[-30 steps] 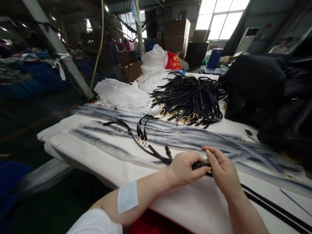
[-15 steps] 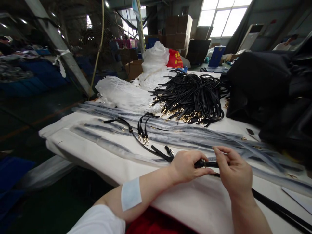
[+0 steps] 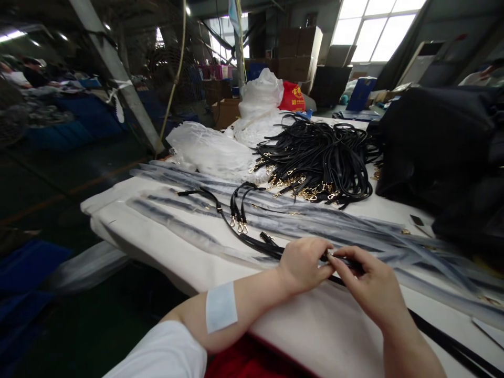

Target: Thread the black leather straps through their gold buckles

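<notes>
My left hand [image 3: 305, 264] is closed around a black strap [image 3: 255, 244] near the front of the white table [image 3: 157, 247]. My right hand [image 3: 370, 286] pinches the same strap just to the right, fingertips meeting the left thumb. The strap runs left across the table to gold clasps [image 3: 239, 224] and right past my wrist along the table edge. Several straps wrapped in clear plastic sleeves [image 3: 307, 220] lie side by side behind my hands.
A big heap of black straps with gold clasps [image 3: 318, 160] sits mid-table, white plastic bags [image 3: 220, 149] to its left, a red bag [image 3: 292, 97] behind. Dark bags [image 3: 441, 142] are piled at right. The floor drops off left of the table.
My hands have drawn together on the strap, the right fingertips closing up to the left thumb. The view has shifted a little to the left.
</notes>
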Demonstrator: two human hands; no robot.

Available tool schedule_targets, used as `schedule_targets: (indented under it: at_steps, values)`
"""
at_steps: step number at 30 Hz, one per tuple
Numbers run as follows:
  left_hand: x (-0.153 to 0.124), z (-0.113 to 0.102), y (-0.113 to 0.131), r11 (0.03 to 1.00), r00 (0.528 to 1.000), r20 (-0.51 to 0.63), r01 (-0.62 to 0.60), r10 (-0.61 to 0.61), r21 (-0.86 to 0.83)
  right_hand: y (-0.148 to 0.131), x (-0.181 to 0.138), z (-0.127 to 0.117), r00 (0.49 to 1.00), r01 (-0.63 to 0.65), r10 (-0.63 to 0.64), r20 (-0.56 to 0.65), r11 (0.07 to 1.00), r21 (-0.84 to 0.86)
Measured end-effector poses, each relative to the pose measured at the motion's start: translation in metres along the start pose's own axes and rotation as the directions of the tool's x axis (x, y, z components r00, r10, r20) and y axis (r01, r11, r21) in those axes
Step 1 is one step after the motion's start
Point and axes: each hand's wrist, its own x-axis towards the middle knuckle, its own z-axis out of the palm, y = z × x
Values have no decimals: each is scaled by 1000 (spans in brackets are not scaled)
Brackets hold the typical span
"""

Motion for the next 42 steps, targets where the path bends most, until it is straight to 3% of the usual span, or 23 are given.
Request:
schedule_targets:
  at_steps: [4, 7, 11, 14, 18, 21, 24, 28, 35, 39, 42]
  values:
    - [2, -3, 1, 1000, 997, -76, 21, -22, -10, 5, 0, -1, 996, -82, 83, 14, 995, -51]
    - [4, -4, 0, 998, 997, -50, 59, -59, 7, 7, 1, -2, 992, -126, 126, -2, 991, -53]
    - [9, -9, -7, 979, 972, 130, 187, -196, 80, 8, 2, -4, 982, -183, 178, -57, 979, -91]
    - [13, -14, -13, 949, 910, 273, 284, -312, 136, 6, 0, -7, 974, -206, 192, -120, 971, -118]
    - [16, -16, -16, 932, 852, 384, 354, -357, 80, 2, -2, -10, 972, -194, 172, -158, 972, -135]
    - [15, -17, -16, 927, 849, 411, 375, -332, -25, 3, -1, -9, 974, -183, 162, -157, 975, -125]
    - [13, -17, -14, 905, 871, 444, 345, -211, -247, 5, 0, -8, 980, -172, 159, -120, 979, -109]
    - [10, -15, -9, 780, 912, 409, 278, -31, -561, 1, -1, -9, 991, -134, 134, 27, 991, -8]
    - [6, -13, -2, 748, 947, 318, 178, 46, -639, -7, -4, -14, 958, -151, 90, 272, 966, 211]
    - [3, -11, -3, 727, 929, 367, 225, 40, -649, -9, -2, -17, 921, -153, 67, 385, 968, 198]
    - [3, -9, -6, 706, 917, 398, 265, 26, -657, -11, -1, -17, 922, -123, 62, 381, 983, 137]
